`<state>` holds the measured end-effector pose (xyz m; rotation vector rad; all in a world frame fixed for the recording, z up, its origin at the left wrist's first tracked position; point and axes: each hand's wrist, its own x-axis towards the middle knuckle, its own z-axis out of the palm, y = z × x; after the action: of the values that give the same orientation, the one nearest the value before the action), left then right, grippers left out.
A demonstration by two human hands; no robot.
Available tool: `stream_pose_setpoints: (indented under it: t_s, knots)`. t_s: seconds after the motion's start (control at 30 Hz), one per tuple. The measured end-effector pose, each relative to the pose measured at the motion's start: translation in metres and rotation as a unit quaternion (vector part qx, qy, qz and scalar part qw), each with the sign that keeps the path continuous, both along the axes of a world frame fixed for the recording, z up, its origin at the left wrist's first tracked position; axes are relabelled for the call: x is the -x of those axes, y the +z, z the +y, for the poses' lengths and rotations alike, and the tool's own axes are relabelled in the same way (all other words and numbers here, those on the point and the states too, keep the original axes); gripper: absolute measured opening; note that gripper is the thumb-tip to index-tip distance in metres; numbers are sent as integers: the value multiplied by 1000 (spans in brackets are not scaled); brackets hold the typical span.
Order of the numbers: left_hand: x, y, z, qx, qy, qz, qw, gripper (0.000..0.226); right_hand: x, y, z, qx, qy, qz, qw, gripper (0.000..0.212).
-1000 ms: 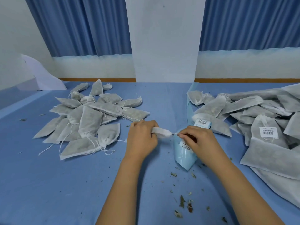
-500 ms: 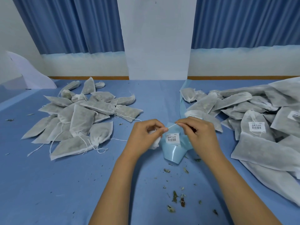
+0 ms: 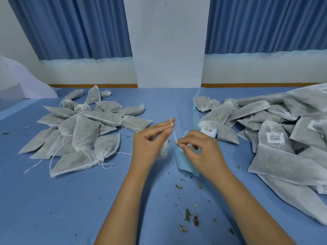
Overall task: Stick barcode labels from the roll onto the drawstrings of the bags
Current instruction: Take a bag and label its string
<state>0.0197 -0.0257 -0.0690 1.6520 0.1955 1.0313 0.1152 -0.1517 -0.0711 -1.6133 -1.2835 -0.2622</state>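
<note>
round left hand [image 3: 150,143] fingertip: drawstring [image 3: 174,136] loop, right hand [image 3: 203,152] pinching end

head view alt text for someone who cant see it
Two bare hands stretch a white drawstring over a blue table: the left hand holds a small bag, the right hand pinches the string. Bag piles lie left and right.

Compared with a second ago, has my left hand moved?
Yes. Against the bag pile beside it, the left hand, holding a bag, has stretched two fingers toward the far pillar, the drawstring looped over one fingertip.
</note>
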Motion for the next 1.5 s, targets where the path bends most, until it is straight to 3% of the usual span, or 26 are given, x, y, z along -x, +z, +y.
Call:
stream_pose_setpoints:
  t_s: [0.1, 0.17, 0.3, 0.43, 0.57, 0.7, 0.9, 1.13, 1.27, 1.4, 1.5]
  knots:
    - [-1, -7, 4, -145, 48, 96, 984, 21, -1, -1, -2, -6, 6, -88, 996, 7]
    - [-2, -9, 5, -171, 32, 121, 977, 18, -4, 2, -5, -33, -14, -91, 995, 6]
    - [-4, -7, -2, -137, -23, 127, 982, 13, -11, 8, -10, -100, -53, -43, 993, 5]
    - [-4, -5, -7, -62, -78, 125, 987, 14, -12, 6, -10, -103, -82, 65, 989, 8]
    - [-5, -2, -8, -14, -14, 87, 996, 21, -14, 3, -7, -76, -87, 127, 985, 10]
    - [-5, -1, -10, 27, 40, 56, 997, 22, -11, -2, -4, -29, -85, 107, 990, 10]
    - [-5, 2, -11, 49, 40, 33, 997, 29, -6, -2, 0, 15, -60, 76, 995, 9]
    - [-5, -1, -11, 27, 29, 77, 996, 27, 5, 2, -1, 14, -30, 96, 995, 14]
    - [-6, 0, -14, 7, -4, 93, 996, 17, 3, 3, -1, 9, -47, 103, 994, 15]
    - [-2, 5, -15, 79, -100, 101, 987, 29, -2, 3, -4, -4, -86, 69, 994, 13]
    - [-3, 4, -16, 116, -118, 108, 980, 29, -1, 1, -2, 11, -89, 33, 995, 7]
